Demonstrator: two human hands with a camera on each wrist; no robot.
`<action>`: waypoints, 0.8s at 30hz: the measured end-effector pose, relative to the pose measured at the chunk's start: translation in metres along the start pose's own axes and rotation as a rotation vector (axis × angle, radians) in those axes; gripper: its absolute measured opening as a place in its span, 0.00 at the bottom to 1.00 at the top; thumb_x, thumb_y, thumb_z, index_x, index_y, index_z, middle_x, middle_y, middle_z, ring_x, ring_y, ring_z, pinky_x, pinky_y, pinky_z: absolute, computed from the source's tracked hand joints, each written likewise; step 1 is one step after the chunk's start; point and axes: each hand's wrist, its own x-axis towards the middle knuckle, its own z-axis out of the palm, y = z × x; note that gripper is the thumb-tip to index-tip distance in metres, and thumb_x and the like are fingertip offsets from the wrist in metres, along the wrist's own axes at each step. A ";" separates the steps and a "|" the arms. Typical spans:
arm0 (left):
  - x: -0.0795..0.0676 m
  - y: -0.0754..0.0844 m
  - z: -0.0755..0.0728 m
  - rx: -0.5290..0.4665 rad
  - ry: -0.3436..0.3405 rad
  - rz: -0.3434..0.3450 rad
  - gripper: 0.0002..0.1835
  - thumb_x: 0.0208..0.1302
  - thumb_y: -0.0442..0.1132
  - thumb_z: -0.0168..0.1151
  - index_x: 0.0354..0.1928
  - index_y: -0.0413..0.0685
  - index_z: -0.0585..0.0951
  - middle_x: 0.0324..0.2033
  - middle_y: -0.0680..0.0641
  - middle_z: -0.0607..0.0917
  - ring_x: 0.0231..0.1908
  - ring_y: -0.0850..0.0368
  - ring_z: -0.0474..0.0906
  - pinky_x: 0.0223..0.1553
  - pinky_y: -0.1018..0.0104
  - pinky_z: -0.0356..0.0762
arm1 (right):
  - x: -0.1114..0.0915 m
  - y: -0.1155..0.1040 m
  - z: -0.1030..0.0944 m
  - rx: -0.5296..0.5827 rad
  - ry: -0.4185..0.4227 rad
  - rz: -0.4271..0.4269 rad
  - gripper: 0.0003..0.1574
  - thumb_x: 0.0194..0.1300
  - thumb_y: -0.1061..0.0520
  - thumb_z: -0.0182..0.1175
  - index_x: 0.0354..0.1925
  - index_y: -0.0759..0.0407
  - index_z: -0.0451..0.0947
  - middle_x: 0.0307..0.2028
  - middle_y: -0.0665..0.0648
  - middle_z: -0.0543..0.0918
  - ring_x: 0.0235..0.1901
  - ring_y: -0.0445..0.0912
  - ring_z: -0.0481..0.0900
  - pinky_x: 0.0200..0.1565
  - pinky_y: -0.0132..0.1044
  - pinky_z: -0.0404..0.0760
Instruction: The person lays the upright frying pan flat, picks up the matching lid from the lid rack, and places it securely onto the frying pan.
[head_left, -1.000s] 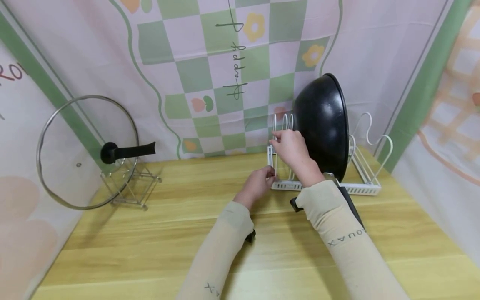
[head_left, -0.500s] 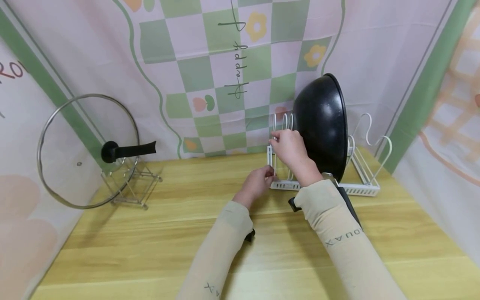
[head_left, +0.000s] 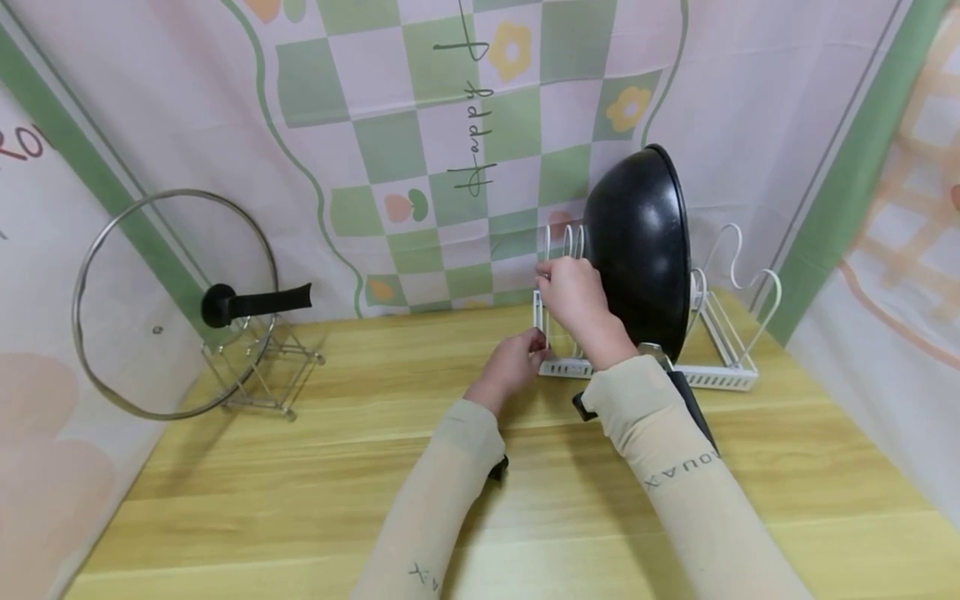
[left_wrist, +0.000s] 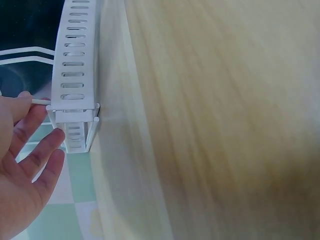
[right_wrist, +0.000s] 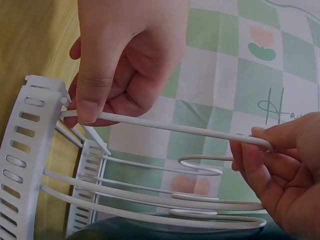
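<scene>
A white pan rack [head_left: 720,378] with slotted rails and wire dividers stands on the table. At its left end, my left hand [head_left: 510,367] pinches a white wire divider [right_wrist: 175,127] between thumb and finger, low down beside the slotted rail [left_wrist: 75,60]. Higher on the same wire, my right hand [head_left: 573,292] holds the curved top with thumb and fingertips. In the right wrist view the wire's lower end lies right at the rail's end corner. A black wok [head_left: 637,242] stands on its side in the rack, just right of my right hand.
The wok's black handle [head_left: 693,408] points toward me, partly behind the right sleeve. At far left, a glass lid [head_left: 176,196] with a black handle stands in a small wire stand [head_left: 288,375]. A patterned curtain [head_left: 390,150] hangs behind the table [head_left: 337,492].
The right hand and sleeve have shifted slightly left, and the rack and wok sit a touch further left too. Both hands keep the same hold on the wire.
</scene>
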 end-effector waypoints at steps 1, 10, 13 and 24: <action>0.000 0.000 0.000 -0.001 -0.002 -0.002 0.05 0.76 0.37 0.60 0.48 0.46 0.80 0.47 0.47 0.88 0.46 0.53 0.83 0.52 0.61 0.81 | 0.000 0.000 0.000 -0.005 -0.001 0.000 0.19 0.78 0.61 0.54 0.60 0.65 0.81 0.56 0.66 0.84 0.47 0.59 0.85 0.41 0.48 0.84; 0.001 -0.004 -0.002 0.002 -0.006 -0.002 0.05 0.76 0.39 0.60 0.47 0.46 0.80 0.44 0.48 0.88 0.43 0.54 0.82 0.49 0.62 0.81 | 0.003 -0.004 0.001 -0.052 0.000 -0.009 0.20 0.77 0.62 0.55 0.62 0.64 0.80 0.54 0.68 0.84 0.37 0.59 0.84 0.31 0.44 0.80; 0.001 -0.004 -0.004 -0.011 -0.010 -0.003 0.06 0.76 0.39 0.60 0.47 0.46 0.80 0.43 0.47 0.87 0.43 0.54 0.82 0.48 0.62 0.80 | 0.004 -0.005 0.001 -0.069 0.005 -0.014 0.21 0.77 0.61 0.55 0.64 0.64 0.78 0.54 0.71 0.84 0.40 0.61 0.83 0.35 0.48 0.82; 0.000 -0.006 -0.007 -0.018 -0.024 0.014 0.06 0.76 0.38 0.60 0.48 0.44 0.80 0.45 0.46 0.87 0.43 0.55 0.81 0.48 0.64 0.80 | 0.005 -0.010 0.001 -0.121 0.006 -0.037 0.15 0.75 0.62 0.56 0.55 0.67 0.81 0.45 0.73 0.84 0.44 0.68 0.82 0.44 0.59 0.81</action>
